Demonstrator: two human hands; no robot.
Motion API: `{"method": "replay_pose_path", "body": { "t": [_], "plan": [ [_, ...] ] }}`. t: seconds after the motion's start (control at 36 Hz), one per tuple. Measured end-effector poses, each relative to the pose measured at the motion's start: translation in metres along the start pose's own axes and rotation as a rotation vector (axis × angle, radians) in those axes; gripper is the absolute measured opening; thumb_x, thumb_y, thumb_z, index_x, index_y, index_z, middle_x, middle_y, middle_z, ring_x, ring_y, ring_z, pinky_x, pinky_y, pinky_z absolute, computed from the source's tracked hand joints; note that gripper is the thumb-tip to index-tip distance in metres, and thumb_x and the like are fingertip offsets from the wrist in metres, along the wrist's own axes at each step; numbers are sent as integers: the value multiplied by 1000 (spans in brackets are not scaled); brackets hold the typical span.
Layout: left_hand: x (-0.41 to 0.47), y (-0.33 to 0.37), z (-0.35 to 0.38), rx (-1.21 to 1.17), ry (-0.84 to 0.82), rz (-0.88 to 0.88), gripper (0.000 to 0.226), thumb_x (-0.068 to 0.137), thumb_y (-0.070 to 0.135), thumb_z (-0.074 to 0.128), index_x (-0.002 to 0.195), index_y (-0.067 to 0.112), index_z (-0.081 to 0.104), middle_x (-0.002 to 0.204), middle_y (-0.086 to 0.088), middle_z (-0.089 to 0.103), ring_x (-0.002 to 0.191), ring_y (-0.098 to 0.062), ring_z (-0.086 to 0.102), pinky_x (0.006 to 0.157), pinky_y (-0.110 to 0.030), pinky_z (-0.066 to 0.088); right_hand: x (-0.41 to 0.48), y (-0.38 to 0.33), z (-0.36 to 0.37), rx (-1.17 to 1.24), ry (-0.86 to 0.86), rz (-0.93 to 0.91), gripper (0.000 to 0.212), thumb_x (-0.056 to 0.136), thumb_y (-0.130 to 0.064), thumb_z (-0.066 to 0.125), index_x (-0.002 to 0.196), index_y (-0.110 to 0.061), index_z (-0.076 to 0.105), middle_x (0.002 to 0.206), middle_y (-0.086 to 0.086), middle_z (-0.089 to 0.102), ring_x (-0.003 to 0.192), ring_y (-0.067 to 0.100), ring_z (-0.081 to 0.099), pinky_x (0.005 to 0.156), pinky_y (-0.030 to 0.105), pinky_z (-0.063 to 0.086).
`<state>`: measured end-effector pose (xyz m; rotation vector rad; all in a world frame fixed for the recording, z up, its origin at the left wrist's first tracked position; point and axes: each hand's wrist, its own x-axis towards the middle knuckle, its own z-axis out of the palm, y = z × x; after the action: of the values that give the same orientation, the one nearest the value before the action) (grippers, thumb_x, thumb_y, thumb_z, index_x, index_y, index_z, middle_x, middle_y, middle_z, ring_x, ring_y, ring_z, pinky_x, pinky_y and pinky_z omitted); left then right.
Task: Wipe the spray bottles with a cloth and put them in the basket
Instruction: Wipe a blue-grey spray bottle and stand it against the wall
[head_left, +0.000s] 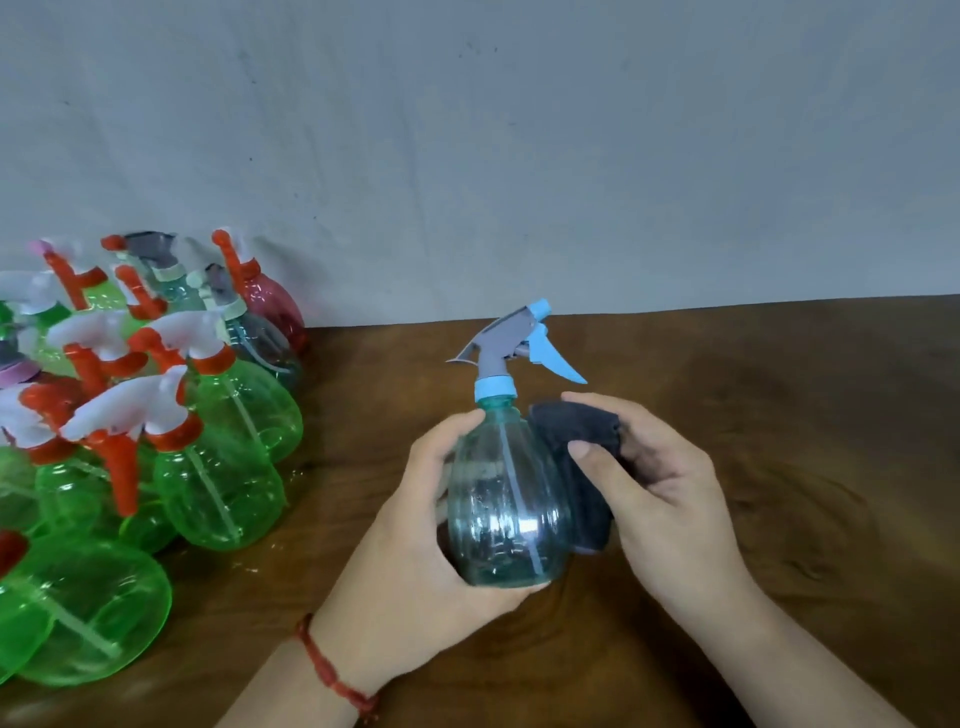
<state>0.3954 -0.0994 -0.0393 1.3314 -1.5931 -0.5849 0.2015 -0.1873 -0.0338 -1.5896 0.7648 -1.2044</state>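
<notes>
A clear teal spray bottle (506, 499) with a grey head and a light-blue trigger is held upright above the wooden table (779, 415). My left hand (415, 530) grips its round body from the left and underneath. My right hand (660, 483) holds a dark folded cloth (576, 457) and presses it against the bottle's right side, thumb on top of the cloth. No basket is in view.
A crowd of spray bottles (208, 447) fills the left of the table: mostly green with red-and-white heads, one red (275, 306) and a couple of teal ones at the back. A grey wall (519, 156) rises behind the table's far edge.
</notes>
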Motion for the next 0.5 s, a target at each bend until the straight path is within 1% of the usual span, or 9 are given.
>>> {"method": "replay_pose_path", "body": {
  "t": [0.06,0.08,0.17,0.22,0.28,0.36,0.42,0.5],
  "plan": [
    [-2,-3,1,26,0,37,117,65,28,105,155,41,32,148,22,53,134,-8,61,107,-18,50,-1,-3,2,-25,14,-38,35,102,3,60,125,-20,73,117,-3,77,115,19,72,92,22,58],
    [-2,-5,0,32,-2,55,117,66,28,104,155,43,31,148,20,54,133,-10,62,106,-19,51,-2,-4,2,-45,19,-65,36,102,4,60,125,-21,73,118,-3,77,115,19,72,93,22,57],
    [-1,-8,-2,72,-36,118,117,68,29,103,157,42,28,150,9,54,130,-13,65,105,-19,51,-7,0,2,-100,38,-137,38,101,7,60,127,-18,74,121,-3,77,116,20,72,99,31,57],
    [-1,-11,-3,101,-57,155,116,70,30,102,159,37,28,154,2,50,131,-16,64,106,-21,51,-10,1,3,-117,38,-188,39,100,8,61,128,-15,74,123,-3,76,118,22,72,101,34,57],
    [1,-14,-2,121,-52,196,114,70,26,102,160,26,30,157,-2,47,134,-19,62,109,-24,50,-10,1,5,-155,19,-247,43,99,12,60,129,-14,73,127,-4,74,122,22,70,102,39,56],
    [2,-17,-1,149,-27,238,112,71,23,101,159,15,33,157,-4,46,138,-20,59,113,-26,47,-10,3,7,-214,-28,-300,52,96,22,57,130,-13,73,137,-5,70,132,18,64,111,43,52],
    [1,-17,-1,165,4,247,112,69,24,102,159,16,34,155,-3,48,138,-19,58,114,-25,46,-10,4,8,-236,-50,-318,56,94,26,54,131,-13,73,140,-4,68,135,15,61,115,42,49],
    [-2,-15,1,137,35,234,114,67,29,103,159,22,35,153,3,51,137,-20,59,112,-26,49,-10,5,8,-256,-50,-339,57,94,25,54,132,-15,73,141,-5,68,136,13,60,115,41,49]
  ]
}}
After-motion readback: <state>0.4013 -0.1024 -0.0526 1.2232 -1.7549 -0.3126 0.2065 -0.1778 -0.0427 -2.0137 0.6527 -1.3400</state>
